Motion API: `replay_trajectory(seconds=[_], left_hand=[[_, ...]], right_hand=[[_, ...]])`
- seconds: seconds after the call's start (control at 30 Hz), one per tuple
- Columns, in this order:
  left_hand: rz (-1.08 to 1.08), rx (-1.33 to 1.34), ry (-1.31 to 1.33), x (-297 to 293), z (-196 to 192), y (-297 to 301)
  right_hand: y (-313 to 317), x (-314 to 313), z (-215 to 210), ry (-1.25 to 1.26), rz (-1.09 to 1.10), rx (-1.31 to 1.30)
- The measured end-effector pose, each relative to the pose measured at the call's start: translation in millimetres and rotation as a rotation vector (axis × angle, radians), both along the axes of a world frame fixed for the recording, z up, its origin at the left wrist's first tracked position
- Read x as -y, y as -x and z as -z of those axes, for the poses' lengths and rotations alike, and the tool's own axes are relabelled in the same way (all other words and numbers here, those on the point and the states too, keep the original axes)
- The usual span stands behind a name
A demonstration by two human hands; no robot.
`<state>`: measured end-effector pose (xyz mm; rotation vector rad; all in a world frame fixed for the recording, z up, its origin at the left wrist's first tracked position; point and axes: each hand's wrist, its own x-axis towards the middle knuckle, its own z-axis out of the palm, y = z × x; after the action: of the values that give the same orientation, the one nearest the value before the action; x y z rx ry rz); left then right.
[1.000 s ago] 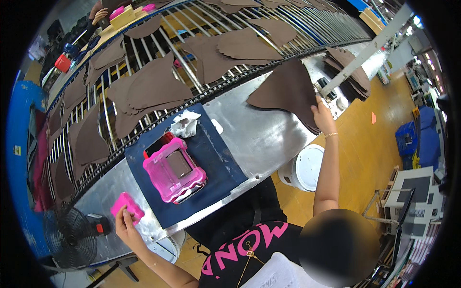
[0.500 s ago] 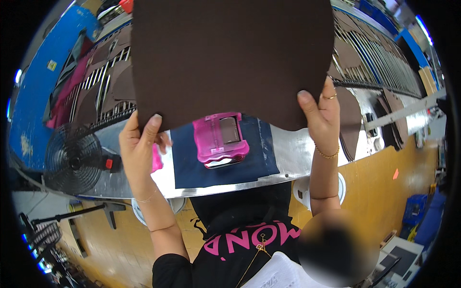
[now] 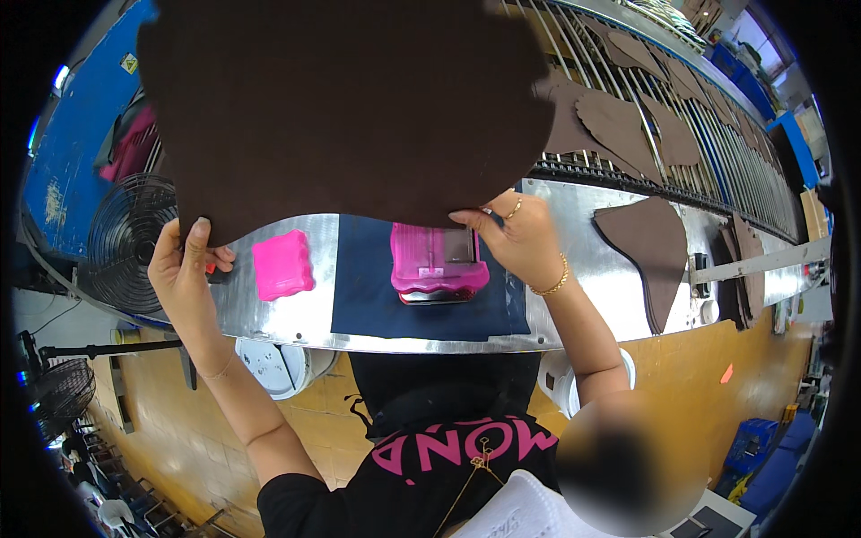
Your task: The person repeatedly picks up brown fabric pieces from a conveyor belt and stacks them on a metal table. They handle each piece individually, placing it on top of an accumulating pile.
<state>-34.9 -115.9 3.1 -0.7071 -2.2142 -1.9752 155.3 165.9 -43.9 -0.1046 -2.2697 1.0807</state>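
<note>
A large dark brown fabric panel [image 3: 350, 117] with curved edges hangs between my hands and covers much of the upper view. My left hand [image 3: 188, 264] pinches its lower left corner, thumb on the near face. At the lower right edge, my right hand [image 3: 516, 238] grips the panel between thumb and fingers. Under the panel's lower edge, a pink plastic box-like holder [image 3: 439, 273] with a brown piece inside lies on a dark blue mat [image 3: 368, 300]. A second pink wavy-edged plastic piece [image 3: 283, 265] rests on the metal table between the mat and my left hand.
A rack of metal rods [image 3: 717, 134] carrying several brown cut pieces runs behind the table [image 3: 574, 287]. A stack of brown pieces [image 3: 650, 251] lies to the right, near a pale metal arm [image 3: 762, 264]. To the left stands a black fan [image 3: 130, 242] beside a blue machine panel [image 3: 72, 193].
Both hands have shifted left with the brown panel, which is now tilted differently. The pink piece at left and more of the rack at right have come into sight.
</note>
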Motion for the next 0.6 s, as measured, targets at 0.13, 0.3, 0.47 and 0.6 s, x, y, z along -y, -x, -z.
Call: replay_trajectory(seconds=[0.13, 0.3, 0.47, 0.6], left_hand=[[0.029, 0.031, 0.03, 6.2, 9.1, 1.9], [0.169, 0.124, 0.074, 5.0, 39.5, 6.3], [0.349, 0.115, 0.245, -33.7, 51.6, -12.0], [0.439, -0.066, 0.428, -68.1, 47.2, -27.8]], right_hand=[[-0.9, -0.9, 4.9, -0.108, -0.023, -0.029], [-18.9, -12.4, 12.0, -0.206, 0.009, -0.101], [-63.0, -30.8, 30.3, -0.24, 0.133, -0.02], [-102.3, -42.7, 54.1, -0.185, 0.263, 0.117]])
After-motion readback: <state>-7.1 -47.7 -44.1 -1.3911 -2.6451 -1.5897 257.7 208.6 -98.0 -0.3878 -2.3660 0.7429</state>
